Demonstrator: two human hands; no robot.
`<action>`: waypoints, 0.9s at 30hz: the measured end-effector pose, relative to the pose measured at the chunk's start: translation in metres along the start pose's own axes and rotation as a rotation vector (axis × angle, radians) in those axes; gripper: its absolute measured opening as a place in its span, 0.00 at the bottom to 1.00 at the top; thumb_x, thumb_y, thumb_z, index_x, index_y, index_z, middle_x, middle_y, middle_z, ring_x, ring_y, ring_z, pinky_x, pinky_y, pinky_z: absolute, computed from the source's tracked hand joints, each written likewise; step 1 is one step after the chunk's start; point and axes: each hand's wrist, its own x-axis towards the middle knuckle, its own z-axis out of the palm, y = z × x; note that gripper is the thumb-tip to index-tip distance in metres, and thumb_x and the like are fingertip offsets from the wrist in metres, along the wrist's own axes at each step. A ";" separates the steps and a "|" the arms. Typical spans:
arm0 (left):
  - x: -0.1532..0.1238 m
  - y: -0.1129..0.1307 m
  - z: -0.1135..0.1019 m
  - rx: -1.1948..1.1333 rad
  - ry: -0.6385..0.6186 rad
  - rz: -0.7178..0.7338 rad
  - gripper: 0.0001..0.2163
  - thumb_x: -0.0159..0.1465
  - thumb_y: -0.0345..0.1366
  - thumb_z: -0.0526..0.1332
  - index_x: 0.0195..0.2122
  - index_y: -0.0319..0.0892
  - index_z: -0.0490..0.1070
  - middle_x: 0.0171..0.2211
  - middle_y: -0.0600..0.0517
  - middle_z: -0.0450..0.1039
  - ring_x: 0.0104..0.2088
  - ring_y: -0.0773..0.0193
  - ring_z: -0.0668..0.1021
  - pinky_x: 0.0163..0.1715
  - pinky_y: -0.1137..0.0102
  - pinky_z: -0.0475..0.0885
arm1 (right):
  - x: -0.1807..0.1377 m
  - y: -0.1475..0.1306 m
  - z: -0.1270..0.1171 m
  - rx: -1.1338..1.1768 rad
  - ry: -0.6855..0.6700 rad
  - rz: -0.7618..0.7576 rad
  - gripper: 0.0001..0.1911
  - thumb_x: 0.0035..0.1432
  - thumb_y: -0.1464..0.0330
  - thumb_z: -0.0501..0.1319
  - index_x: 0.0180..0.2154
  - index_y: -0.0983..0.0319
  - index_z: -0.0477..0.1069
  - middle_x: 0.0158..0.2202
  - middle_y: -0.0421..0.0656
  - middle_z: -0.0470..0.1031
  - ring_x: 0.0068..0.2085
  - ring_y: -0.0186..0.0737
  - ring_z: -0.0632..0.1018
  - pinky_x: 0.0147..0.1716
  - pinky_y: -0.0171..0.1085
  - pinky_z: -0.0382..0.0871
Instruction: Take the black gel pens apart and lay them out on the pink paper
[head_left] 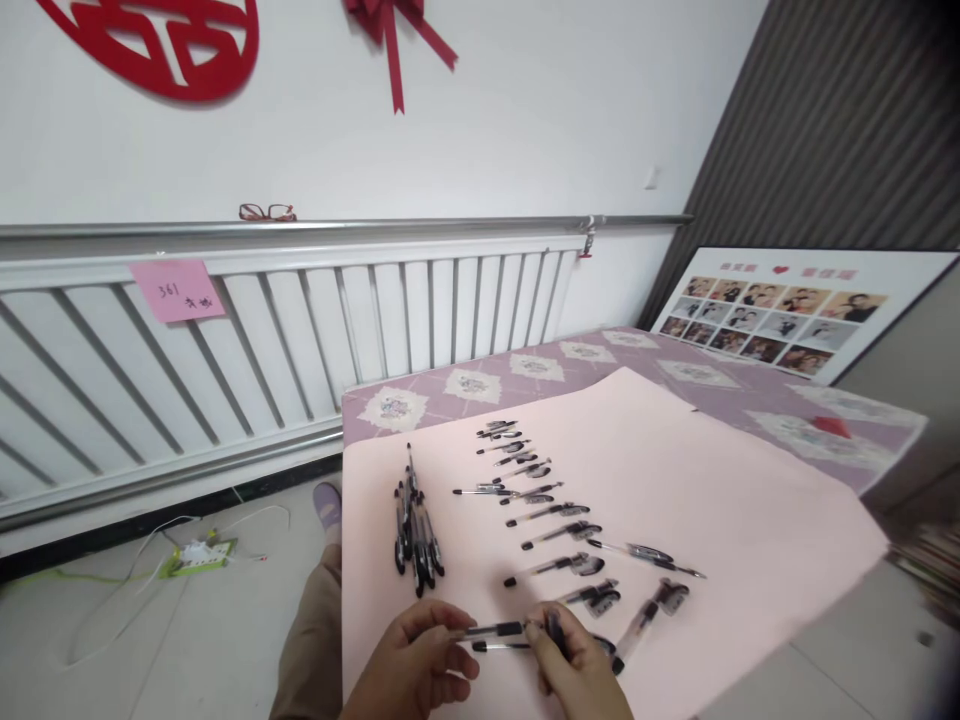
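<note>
My left hand (424, 655) is closed on the clear barrel of a pen (495, 631), which lies roughly level above the table with its black grip toward the right. At that end my right hand (574, 660) pinches with thumb and forefinger, and a small black pen part (556, 632) shows between its fingers. Under the hands another pen (491, 647) lies partly hidden. Beyond my left hand is a bundle of black-ended pens (417, 530). A long row of pens and pen parts (562, 533) runs away from my right hand.
Pink paper (675, 480) covers much of a table with a purple patterned cloth (536, 368). A white radiator (420, 310) stands behind, with glasses (268, 212) on the pipe above. At right leans a photo board (757, 310). A power strip (199, 557) lies on the floor.
</note>
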 end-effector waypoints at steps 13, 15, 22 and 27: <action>0.031 0.011 0.008 1.279 -0.042 0.303 0.17 0.52 0.34 0.56 0.43 0.48 0.70 0.34 0.52 0.74 0.29 0.64 0.72 0.31 0.70 0.64 | 0.044 -0.001 -0.027 -0.310 -0.149 -0.162 0.08 0.49 0.65 0.54 0.21 0.60 0.61 0.18 0.32 0.58 0.24 0.32 0.64 0.24 0.31 0.56; 0.038 0.015 0.022 1.337 -0.037 0.347 0.18 0.52 0.37 0.57 0.45 0.49 0.69 0.36 0.51 0.75 0.32 0.60 0.73 0.34 0.68 0.65 | 0.050 0.000 -0.024 -0.311 -0.144 -0.170 0.08 0.50 0.65 0.54 0.22 0.60 0.61 0.18 0.32 0.58 0.23 0.32 0.64 0.24 0.31 0.56; 0.064 0.016 0.051 1.436 -0.061 0.471 0.10 0.55 0.36 0.53 0.33 0.47 0.74 0.32 0.52 0.76 0.34 0.60 0.74 0.35 0.69 0.65 | 0.055 -0.004 -0.017 -0.309 -0.090 -0.183 0.08 0.49 0.66 0.53 0.21 0.60 0.60 0.17 0.31 0.54 0.21 0.30 0.61 0.20 0.30 0.55; 0.080 0.016 0.047 1.543 0.008 0.461 0.10 0.54 0.34 0.52 0.31 0.47 0.73 0.31 0.52 0.76 0.32 0.62 0.74 0.33 0.70 0.64 | 0.059 -0.006 -0.020 -0.306 -0.058 -0.211 0.08 0.50 0.62 0.55 0.26 0.60 0.63 0.21 0.33 0.61 0.25 0.33 0.66 0.25 0.32 0.59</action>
